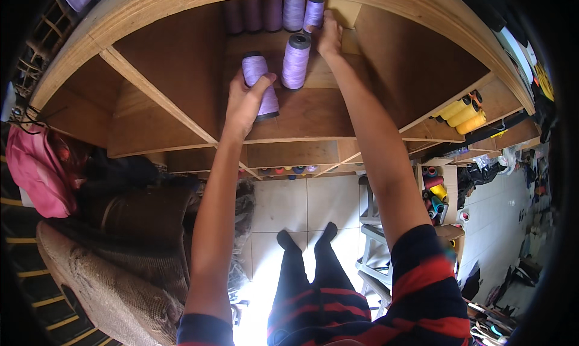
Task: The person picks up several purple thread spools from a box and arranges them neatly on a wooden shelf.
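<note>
My left hand (246,102) is wrapped round a lilac thread spool (262,93) with black ends, tilted a little at the front of a wooden shelf compartment (313,114). Beside it, to the right, a second lilac spool (294,62) stands apart from both hands. Deeper in, my right hand (329,35) closes on a lilac spool (313,13) at the right end of the back row; its fingers are partly hidden. Several more purple spools (273,14) stand in that row to the left, some in shadow.
Wooden dividers (160,96) separate this compartment from its neighbours. Yellow spools (463,114) sit in a compartment to the right. Below stand a box of coloured spools (435,192) and a grey step stool (373,255). Pink cloth (39,171) and a brown woven sack (102,279) are at the left.
</note>
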Action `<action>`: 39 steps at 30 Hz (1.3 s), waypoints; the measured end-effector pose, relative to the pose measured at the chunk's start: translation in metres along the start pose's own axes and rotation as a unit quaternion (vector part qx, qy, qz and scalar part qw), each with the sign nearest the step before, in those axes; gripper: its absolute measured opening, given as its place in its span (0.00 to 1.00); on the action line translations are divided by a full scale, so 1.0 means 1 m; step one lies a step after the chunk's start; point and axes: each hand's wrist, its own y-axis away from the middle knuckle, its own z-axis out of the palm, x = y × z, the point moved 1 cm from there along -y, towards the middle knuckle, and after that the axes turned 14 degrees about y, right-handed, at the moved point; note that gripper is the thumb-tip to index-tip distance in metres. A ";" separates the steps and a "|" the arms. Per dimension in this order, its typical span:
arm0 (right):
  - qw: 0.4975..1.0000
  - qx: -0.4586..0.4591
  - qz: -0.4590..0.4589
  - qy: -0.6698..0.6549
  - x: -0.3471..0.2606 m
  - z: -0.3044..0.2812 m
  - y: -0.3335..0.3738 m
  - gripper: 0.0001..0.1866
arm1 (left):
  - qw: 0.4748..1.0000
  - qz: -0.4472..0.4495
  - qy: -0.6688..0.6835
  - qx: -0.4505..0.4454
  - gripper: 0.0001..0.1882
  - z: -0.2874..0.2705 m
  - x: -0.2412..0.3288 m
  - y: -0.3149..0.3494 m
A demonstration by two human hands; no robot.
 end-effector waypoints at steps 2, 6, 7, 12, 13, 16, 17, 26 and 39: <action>1.000 0.000 0.007 -0.010 0.004 0.004 -0.005 0.19 | 1.000 -0.001 0.003 0.002 0.18 0.000 0.000 0.000; 1.000 0.000 0.006 0.007 0.005 0.006 -0.010 0.20 | 1.000 -0.004 0.002 0.000 0.17 -0.001 0.000 0.000; 1.000 -0.009 0.003 0.008 0.007 0.006 -0.012 0.20 | 1.000 -0.002 0.007 -0.003 0.17 0.000 0.001 0.001; 0.995 0.102 -0.005 -0.016 -0.010 -0.006 0.000 0.25 | 1.000 0.004 0.012 -0.006 0.18 0.000 0.000 0.001; 0.990 0.116 -0.081 0.027 -0.021 -0.013 0.003 0.25 | 1.000 0.005 0.003 -0.003 0.18 -0.003 0.000 0.001; 0.942 0.128 -0.251 0.185 -0.037 -0.022 -0.003 0.29 | 1.000 0.005 0.005 0.001 0.18 -0.001 0.000 0.001; 0.942 0.107 -0.252 0.194 -0.038 -0.022 -0.007 0.29 | 1.000 0.004 0.010 0.002 0.18 0.000 0.000 0.002; 0.967 -0.021 -0.228 0.112 -0.058 -0.044 -0.014 0.24 | 1.000 0.017 0.011 0.002 0.17 0.000 -0.001 0.002; 0.980 -0.158 0.104 0.069 0.022 -0.024 -0.034 0.28 | 1.000 0.016 0.012 0.007 0.18 0.001 0.000 0.002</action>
